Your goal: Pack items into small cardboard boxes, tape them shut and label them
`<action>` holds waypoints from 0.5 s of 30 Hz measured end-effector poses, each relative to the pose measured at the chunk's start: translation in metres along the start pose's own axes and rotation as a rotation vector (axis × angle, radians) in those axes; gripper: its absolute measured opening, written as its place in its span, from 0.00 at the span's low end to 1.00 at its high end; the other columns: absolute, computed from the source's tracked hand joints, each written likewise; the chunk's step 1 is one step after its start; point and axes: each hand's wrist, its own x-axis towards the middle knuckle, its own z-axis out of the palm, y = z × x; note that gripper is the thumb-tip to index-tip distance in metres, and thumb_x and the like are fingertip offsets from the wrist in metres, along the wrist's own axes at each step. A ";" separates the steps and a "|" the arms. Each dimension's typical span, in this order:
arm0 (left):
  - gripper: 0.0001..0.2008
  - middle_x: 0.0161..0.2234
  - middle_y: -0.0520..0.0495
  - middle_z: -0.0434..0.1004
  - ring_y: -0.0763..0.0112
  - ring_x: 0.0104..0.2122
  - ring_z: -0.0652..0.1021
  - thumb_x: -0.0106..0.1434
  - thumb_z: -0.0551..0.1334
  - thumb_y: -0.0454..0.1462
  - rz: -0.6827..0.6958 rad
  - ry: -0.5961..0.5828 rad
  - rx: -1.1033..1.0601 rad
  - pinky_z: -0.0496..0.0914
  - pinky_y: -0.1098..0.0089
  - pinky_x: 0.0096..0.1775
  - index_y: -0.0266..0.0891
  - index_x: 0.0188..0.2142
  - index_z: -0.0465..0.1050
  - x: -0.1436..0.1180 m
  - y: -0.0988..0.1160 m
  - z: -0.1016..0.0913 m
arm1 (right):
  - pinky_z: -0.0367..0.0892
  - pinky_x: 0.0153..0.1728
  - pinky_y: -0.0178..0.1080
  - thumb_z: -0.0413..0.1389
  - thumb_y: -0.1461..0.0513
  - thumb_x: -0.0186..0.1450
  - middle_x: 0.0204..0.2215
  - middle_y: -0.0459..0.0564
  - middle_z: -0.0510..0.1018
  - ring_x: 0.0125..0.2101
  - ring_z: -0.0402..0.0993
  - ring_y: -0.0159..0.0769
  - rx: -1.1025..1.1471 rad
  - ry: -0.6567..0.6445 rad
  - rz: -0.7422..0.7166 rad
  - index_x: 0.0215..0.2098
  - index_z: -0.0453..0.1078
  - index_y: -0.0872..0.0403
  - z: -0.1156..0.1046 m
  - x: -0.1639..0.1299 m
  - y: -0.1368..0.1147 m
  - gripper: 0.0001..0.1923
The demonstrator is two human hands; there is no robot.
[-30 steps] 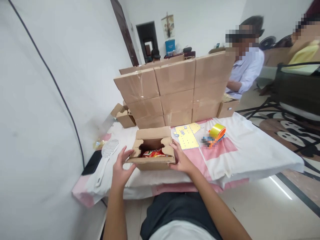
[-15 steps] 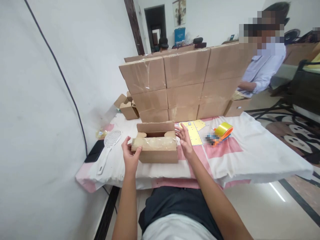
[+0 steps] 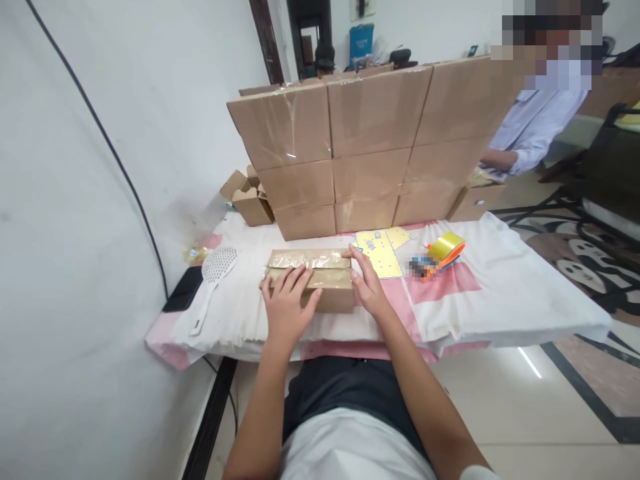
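Note:
In the middle of the cloth-covered table sits a small brown cardboard box [image 3: 330, 300], its top flaps folded down with shiny clear tape along them. My left hand [image 3: 290, 300] lies on the top of the box at its left part, fingers spread over the flap and tape. At the right end of the box, my right hand [image 3: 367, 283] rests against the side with its fingers stretched out, the fingertips near the far right corner. Neither hand grips anything.
Behind the box stands a wall of stacked cardboard boxes [image 3: 370, 167]. A tape dispenser [image 3: 440, 255] lies to the right. On the left are a white slotted skimmer [image 3: 217, 267], a black phone [image 3: 184, 289] and an open carton [image 3: 250, 200]. A person [image 3: 545, 127] is at the right behind the stack.
The box's top flaps have gone from raised to folded down. My left hand has moved from the left end onto the top, and my right hand has come against the right end.

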 end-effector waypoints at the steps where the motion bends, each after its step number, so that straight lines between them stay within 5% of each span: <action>1: 0.21 0.60 0.43 0.78 0.49 0.62 0.73 0.70 0.62 0.47 -0.004 0.007 0.008 0.48 0.42 0.68 0.48 0.60 0.75 -0.001 0.004 0.002 | 0.56 0.67 0.58 0.48 0.53 0.75 0.61 0.54 0.72 0.64 0.65 0.49 -0.021 0.038 0.016 0.71 0.58 0.44 -0.005 -0.004 -0.001 0.28; 9: 0.21 0.58 0.43 0.79 0.46 0.60 0.75 0.69 0.62 0.49 -0.039 -0.016 -0.015 0.48 0.41 0.68 0.48 0.58 0.78 0.006 0.007 0.002 | 0.67 0.59 0.56 0.56 0.54 0.68 0.53 0.56 0.76 0.56 0.73 0.47 -0.257 0.582 0.211 0.55 0.71 0.50 -0.086 -0.048 0.012 0.19; 12: 0.22 0.59 0.43 0.79 0.45 0.61 0.73 0.69 0.62 0.49 -0.032 0.002 -0.009 0.47 0.40 0.68 0.47 0.59 0.77 0.004 0.009 0.005 | 0.68 0.60 0.54 0.58 0.54 0.64 0.54 0.56 0.72 0.57 0.71 0.46 -0.353 0.862 0.246 0.52 0.70 0.52 -0.118 -0.059 0.032 0.20; 15: 0.24 0.60 0.43 0.78 0.45 0.62 0.72 0.70 0.61 0.50 -0.022 0.025 -0.015 0.46 0.41 0.68 0.48 0.61 0.75 -0.001 0.008 0.009 | 0.69 0.58 0.52 0.60 0.52 0.58 0.51 0.55 0.72 0.53 0.74 0.43 -0.198 1.068 0.397 0.53 0.65 0.52 -0.144 -0.053 0.059 0.26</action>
